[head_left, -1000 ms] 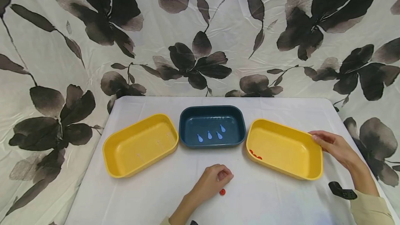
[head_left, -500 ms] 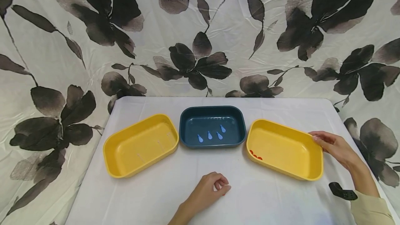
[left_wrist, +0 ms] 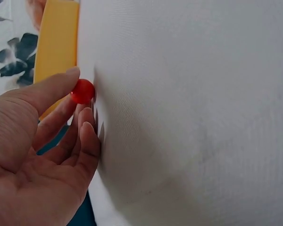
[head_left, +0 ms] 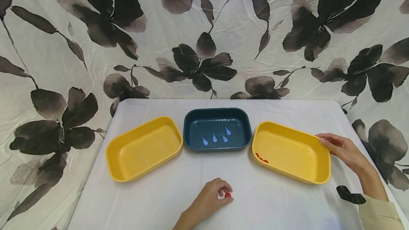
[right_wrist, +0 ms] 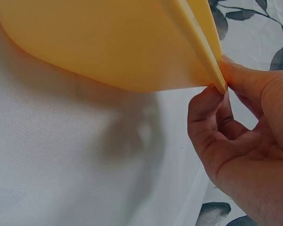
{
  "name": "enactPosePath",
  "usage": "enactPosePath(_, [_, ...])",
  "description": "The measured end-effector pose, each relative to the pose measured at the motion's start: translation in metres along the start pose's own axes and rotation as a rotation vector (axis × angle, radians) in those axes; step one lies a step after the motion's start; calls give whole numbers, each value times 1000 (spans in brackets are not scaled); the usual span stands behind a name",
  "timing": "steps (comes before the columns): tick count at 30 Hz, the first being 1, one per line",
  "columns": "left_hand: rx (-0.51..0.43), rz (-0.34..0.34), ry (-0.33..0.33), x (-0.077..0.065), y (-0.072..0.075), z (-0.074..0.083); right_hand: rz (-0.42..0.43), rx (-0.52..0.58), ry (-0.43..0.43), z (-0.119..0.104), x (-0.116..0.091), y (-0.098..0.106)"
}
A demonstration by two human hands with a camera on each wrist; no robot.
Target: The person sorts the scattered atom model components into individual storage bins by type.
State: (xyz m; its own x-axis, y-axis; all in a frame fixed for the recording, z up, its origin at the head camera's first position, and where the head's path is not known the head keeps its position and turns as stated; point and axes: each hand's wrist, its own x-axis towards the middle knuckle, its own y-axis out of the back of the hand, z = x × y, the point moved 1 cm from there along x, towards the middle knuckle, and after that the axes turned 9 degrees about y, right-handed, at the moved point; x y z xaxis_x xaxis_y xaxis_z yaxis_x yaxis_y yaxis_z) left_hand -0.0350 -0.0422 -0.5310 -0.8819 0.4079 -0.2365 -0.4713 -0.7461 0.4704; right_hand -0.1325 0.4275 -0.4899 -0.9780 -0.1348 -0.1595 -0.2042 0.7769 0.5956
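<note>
Near the front middle of the white table, my left hand (head_left: 212,195) pinches a small round red bead (head_left: 228,195) between thumb and forefinger. Close up in the left wrist view, the bead (left_wrist: 82,91) sits at the fingertips, just over the cloth, and the other fingers are bent. My right hand (head_left: 343,150) holds the right-hand yellow tray (head_left: 297,153) by its right end. The right wrist view has the thumb and fingers of that hand (right_wrist: 245,127) gripping the tray's rim (right_wrist: 198,42). Several red beads (head_left: 262,158) lie in this tray's left corner.
A dark blue tray (head_left: 217,118) at the back middle holds several light blue drop-shaped pieces (head_left: 214,138). To its left stands another yellow tray (head_left: 127,155) with a few thin, pale, hard-to-see pieces. A floral cloth (head_left: 204,20) hangs behind the table.
The left hand has moved slightly down and closed on the bead, which lay on the table beside it a second ago. The right hand and the trays look unmoved.
</note>
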Motion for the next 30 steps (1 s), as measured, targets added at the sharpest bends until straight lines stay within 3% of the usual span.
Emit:
enactPosePath(5, [8,33,-33,0,-1,0,1,12,3,0,-1,1])
enactPosePath(9, [-38,59,-47,2,-2,0,0,15,5,0,-1,1])
enactPosePath(15, [-99,69,-40,6,-3,2,-3,2,-1,1,-1,0])
enactPosePath(30, [-131,125,-42,26,0,19,-7,-10,-5,1,1,0])
